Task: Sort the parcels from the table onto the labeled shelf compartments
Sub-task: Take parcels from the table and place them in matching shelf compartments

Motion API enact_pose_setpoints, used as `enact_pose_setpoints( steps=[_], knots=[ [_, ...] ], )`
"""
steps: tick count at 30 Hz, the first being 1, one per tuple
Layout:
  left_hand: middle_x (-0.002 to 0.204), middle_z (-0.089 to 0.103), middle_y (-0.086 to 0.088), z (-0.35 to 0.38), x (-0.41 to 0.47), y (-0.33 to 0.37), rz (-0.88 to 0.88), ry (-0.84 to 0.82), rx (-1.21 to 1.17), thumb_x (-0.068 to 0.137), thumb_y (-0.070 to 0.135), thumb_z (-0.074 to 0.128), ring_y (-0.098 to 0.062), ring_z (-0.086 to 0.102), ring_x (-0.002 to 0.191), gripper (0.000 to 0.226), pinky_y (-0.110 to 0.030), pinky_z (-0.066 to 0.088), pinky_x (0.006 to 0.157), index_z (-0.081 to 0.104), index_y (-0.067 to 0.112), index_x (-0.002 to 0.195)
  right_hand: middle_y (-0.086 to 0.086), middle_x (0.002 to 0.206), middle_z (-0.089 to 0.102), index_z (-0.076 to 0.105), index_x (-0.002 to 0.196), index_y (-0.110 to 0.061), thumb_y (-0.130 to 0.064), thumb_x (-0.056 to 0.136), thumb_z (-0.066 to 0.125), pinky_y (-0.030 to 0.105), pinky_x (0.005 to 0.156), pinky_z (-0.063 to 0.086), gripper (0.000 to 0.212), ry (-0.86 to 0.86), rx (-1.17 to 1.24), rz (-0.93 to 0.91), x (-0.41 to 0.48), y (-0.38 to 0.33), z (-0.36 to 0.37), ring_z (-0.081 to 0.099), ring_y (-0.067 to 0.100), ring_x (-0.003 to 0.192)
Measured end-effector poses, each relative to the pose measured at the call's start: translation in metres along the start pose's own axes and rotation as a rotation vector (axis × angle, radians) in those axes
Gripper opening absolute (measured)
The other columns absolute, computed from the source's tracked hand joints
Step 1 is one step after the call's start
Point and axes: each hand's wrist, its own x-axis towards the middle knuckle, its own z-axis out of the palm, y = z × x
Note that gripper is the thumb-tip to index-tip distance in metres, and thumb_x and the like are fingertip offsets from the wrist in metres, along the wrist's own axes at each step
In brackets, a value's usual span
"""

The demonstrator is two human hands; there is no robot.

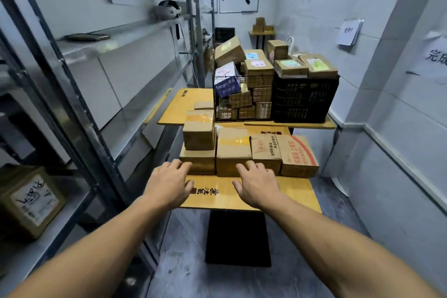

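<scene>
Shelf (pixel 135 34) runs down the L side. One labelled box (pixel 29 201) sits on a low board, upper boards mostly bare, so sorting looks early. L hand (pixel 167 182) is out over the table (pixel 297 191) near its L front corner, fingers spread and loosely bent, gripping nothing. Its tips are at the near face of the flat box (pixel 197 161); contact y/n: can't tell. Top box (pixel 199 132) is stacked on the flat box. Just R of that stack is the mid box (pixel 233 150), long axis running away from the person, short face toward the fingers. It lies ahead of both hands, in the gap between them. R hand (pixel 256 186) also has fingers splayed and holds nothing, tips at the mid box's near R corner, so R is the nearer hand. Judgement: a two-hand lift of the mid box is the likely next step. Obstacles: the stack touches it on the L, and the printed box (pixel 266 152) is tight on the R w/ the red-print box (pixel 298 155) beyond, so there is little room for fingers down the sides. Wire basket (pixel 242 97) and black crate (pixel 304 99) sit on the rear table (pixel 183 104), well apart, both full.
</scene>
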Motion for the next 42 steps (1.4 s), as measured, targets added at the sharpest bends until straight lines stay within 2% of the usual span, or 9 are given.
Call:
enact_pose_setpoints(
  steps=[7,18,21,25,32,35,38,40,42],
  knots=[
    [0.136,0.05,0.0,0.02,0.092,-0.033,-0.099,-0.005,-0.013,0.096,0.052,0.039,-0.023,0.049,0.119,0.05,-0.039,0.041,0.095,0.036,0.031,0.141,0.005,0.136,0.052,0.042,0.14,-0.028,-0.052,0.1,0.042,0.045,0.096,0.047,0.047,0.068,0.121,-0.054,0.129,-0.003,0.021,0.05,0.029,0.123],
    [0.139,0.047,-0.002,0.066,0.237,-0.068,-0.299,-0.071,-0.191,0.098,0.051,0.034,-0.024,0.046,0.121,0.052,-0.041,0.04,0.098,0.03,0.033,0.146,0.007,0.139,0.05,0.029,0.149,-0.041,-0.055,0.099,0.042,0.044,0.102,0.045,0.054,-0.067,0.587,-0.01,0.317,-0.006,0.047,0.049,0.028,0.127],
    [0.145,0.042,-0.001,0.085,0.25,-0.075,-0.371,-0.12,-0.321,0.097,0.054,0.037,-0.023,0.043,0.127,0.056,-0.043,0.039,0.104,0.027,0.035,0.149,0.009,0.139,0.05,0.03,0.148,-0.043,-0.054,0.099,0.044,0.043,0.105,0.041,0.053,-0.137,0.685,0.012,0.332,-0.012,0.064,0.049,0.03,0.128],
    [0.148,0.039,0.0,0.1,0.261,-0.074,-0.406,-0.117,-0.497,0.098,0.052,0.041,-0.021,0.04,0.131,0.057,-0.04,0.037,0.108,0.027,0.035,0.151,0.012,0.137,0.052,0.032,0.146,-0.044,-0.046,0.099,0.048,0.041,0.106,0.038,0.05,-0.134,0.851,0.073,0.345,-0.014,0.075,0.049,0.03,0.127],
    [0.134,0.046,0.007,0.105,0.253,-0.056,-0.437,0.105,-0.734,0.094,0.037,0.058,-0.008,0.045,0.121,0.049,-0.024,0.035,0.095,0.044,0.034,0.141,0.003,0.134,0.055,0.046,0.13,-0.039,-0.051,0.095,0.057,0.042,0.105,0.043,0.039,-0.079,1.067,0.213,0.345,-0.017,0.075,0.052,0.027,0.122],
    [0.125,0.052,0.007,0.101,0.25,-0.052,-0.461,0.186,-1.016,0.092,0.036,0.059,-0.006,0.051,0.114,0.044,-0.031,0.043,0.097,0.048,0.041,0.134,-0.001,0.133,0.054,0.042,0.123,-0.039,-0.048,0.096,0.058,0.04,0.103,0.045,0.032,-0.088,1.126,0.232,0.344,-0.009,0.071,0.052,0.022,0.118],
    [0.107,0.063,0.007,0.095,0.248,-0.059,-0.551,0.253,-1.333,0.097,0.023,0.057,-0.01,0.061,0.104,0.038,-0.04,0.05,0.095,0.053,0.052,0.121,-0.005,0.133,0.052,0.04,0.119,-0.045,-0.048,0.098,0.055,0.04,0.102,0.046,0.027,-0.097,1.213,0.235,0.341,0.001,0.068,0.052,0.019,0.117],
    [0.11,0.061,0.007,0.095,0.248,-0.066,-0.577,0.262,-1.324,0.097,0.021,0.057,-0.011,0.06,0.106,0.04,-0.038,0.05,0.095,0.053,0.055,0.119,-0.006,0.132,0.05,0.04,0.116,-0.052,-0.051,0.097,0.054,0.045,0.101,0.049,0.024,-0.093,1.306,0.241,0.337,0.004,0.065,0.053,0.019,0.117],
    [0.124,0.056,0.006,0.096,0.247,-0.07,-0.565,0.195,-1.22,0.097,0.03,0.057,-0.008,0.054,0.114,0.038,-0.03,0.045,0.093,0.048,0.055,0.124,-0.008,0.131,0.049,0.041,0.113,-0.059,-0.051,0.097,0.054,0.048,0.101,0.05,0.022,-0.071,1.392,0.218,0.331,0.003,0.063,0.053,0.019,0.118]
  ],
)
